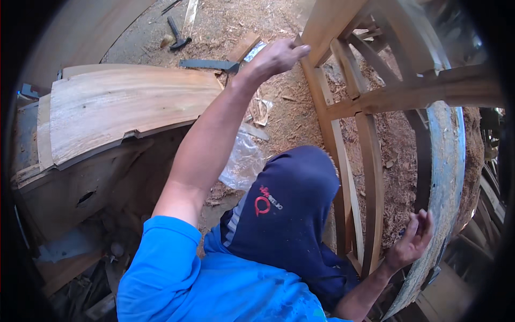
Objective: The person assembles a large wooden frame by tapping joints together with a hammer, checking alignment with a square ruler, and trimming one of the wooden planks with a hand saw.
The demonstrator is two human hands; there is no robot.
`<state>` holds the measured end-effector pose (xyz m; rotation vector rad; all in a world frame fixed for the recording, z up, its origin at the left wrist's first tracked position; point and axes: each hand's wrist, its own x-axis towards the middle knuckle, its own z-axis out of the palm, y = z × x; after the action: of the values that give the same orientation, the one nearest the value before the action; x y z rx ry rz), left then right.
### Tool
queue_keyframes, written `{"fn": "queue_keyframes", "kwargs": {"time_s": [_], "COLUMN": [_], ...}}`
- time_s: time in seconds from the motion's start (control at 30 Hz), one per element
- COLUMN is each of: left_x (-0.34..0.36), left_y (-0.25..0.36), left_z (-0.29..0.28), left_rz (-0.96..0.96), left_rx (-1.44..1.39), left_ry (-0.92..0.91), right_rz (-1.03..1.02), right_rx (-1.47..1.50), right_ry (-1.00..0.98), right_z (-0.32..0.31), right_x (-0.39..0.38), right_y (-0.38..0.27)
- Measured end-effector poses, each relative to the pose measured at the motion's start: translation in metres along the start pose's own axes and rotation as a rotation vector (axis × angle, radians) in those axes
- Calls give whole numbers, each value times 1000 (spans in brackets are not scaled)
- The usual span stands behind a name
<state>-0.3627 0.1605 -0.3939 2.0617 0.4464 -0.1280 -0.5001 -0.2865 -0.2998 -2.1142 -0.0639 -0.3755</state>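
Observation:
My left hand [280, 57] is stretched out beside the upper left edge of a wooden frame [350, 110]. Its fingers are curled closed, and a small thin brownish piece shows just past them; I cannot make out what it is. At the lower right, my right hand [412, 242] is raised with its fingers apart and nothing plainly in them. It is close to a long pale-edged board [448, 161] and the frame's lower bars. The frame has several slats joined by a crosspiece [418, 92].
A wide plank [134, 107] lies on a wooden workpiece at left. On the shaving-covered ground are a hammer [177, 36], a handsaw [206, 64], a wood block [243, 47] and a clear plastic bag [242, 161]. My knee [306, 177] is beside the frame.

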Motion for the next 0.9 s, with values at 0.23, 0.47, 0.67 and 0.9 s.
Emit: {"fn": "queue_keyframes", "kwargs": {"time_s": [0.23,0.47,0.67,0.9], "left_x": [-41,103,167,215], "left_y": [-187,-204,-329,-459], "left_z": [33,-86,-229,-266], "left_rz": [-158,-385,-549,-595], "left_rx": [418,509,840,863], "left_ry": [-86,392,395,401], "right_rz": [-236,-480,87,398], "right_rx": [-486,-1159,-820,-877], "right_ry": [-191,-58,-14,104], "right_z": [-27,-133,-159,-234], "right_x": [-39,77,109,126], "right_y": [30,53,111,157]}}
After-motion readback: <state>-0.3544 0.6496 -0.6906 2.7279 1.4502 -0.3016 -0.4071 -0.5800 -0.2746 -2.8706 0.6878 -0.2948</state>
